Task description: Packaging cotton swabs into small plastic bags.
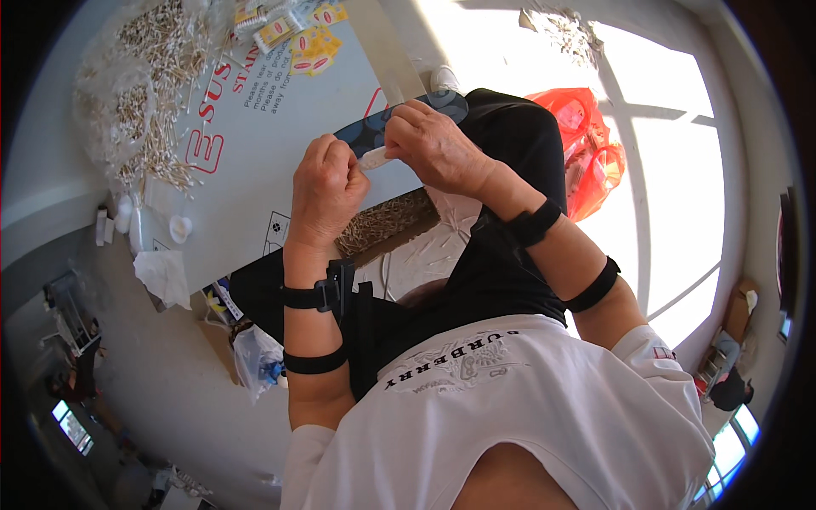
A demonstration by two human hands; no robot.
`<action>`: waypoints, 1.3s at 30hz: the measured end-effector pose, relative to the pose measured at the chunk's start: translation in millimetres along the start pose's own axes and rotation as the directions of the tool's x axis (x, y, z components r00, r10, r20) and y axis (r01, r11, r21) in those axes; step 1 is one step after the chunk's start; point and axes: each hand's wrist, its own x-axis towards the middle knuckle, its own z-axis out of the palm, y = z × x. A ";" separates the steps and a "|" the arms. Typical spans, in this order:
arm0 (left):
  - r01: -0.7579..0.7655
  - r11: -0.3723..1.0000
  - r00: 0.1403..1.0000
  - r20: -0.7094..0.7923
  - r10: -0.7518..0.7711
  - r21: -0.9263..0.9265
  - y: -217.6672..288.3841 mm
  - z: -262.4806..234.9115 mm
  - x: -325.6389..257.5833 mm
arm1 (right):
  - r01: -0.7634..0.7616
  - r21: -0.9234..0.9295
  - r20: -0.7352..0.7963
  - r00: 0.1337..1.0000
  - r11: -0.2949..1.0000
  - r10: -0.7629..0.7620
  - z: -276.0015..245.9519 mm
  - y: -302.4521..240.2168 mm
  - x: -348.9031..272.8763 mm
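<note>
My left hand (327,183) and my right hand (435,149) meet above the near edge of the table (234,191). Between them is a small whitish packet (375,159), pinched at one end by each hand's closed fingers; what is inside it I cannot make out. Behind the hands lies a dark, glossy blue sheet (361,132). Below them, a brown box (398,245) holds many thin sticks that look like cotton swabs. Dark straps circle both my forearms.
Loose cotton swabs (153,110), partly in clear plastic, cover the table's far left. Yellow-and-white packets (314,49) lie at its back, a small white cup (179,228) and white paper (163,277) at its left. On the floor are a red plastic bag (586,153) and more swabs (565,34).
</note>
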 end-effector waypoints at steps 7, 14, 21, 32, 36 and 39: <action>0.076 0.943 0.993 -0.063 -0.102 -0.325 5.6 -1.8 -0.7 | -0.057 0.006 0.023 0.998 0.998 0.057 -3.2 3.5 -2.3; 0.011 0.981 0.995 -0.098 -0.031 -0.193 0.2 10.1 -2.9 | -0.025 -0.033 0.021 0.999 0.999 0.026 -3.4 3.4 0.3; -0.066 0.984 0.983 -0.182 0.035 -0.166 7.6 14.7 3.8 | 0.009 -0.051 -0.003 1.000 0.999 -0.010 -2.3 1.4 3.1; -0.067 0.993 0.995 -0.086 0.059 -0.093 8.0 20.7 11.1 | 0.136 -0.118 0.013 0.991 0.984 -0.136 -3.3 10.8 14.2; -0.068 0.992 0.995 -0.075 0.060 -0.109 9.4 19.6 10.1 | 0.091 -0.050 0.047 0.995 0.995 -0.089 -19.3 17.0 4.4; -0.054 0.993 0.995 -0.089 0.045 -0.106 3.8 17.8 6.7 | 0.016 -0.082 0.060 0.998 0.997 -0.011 -35.0 19.6 -6.3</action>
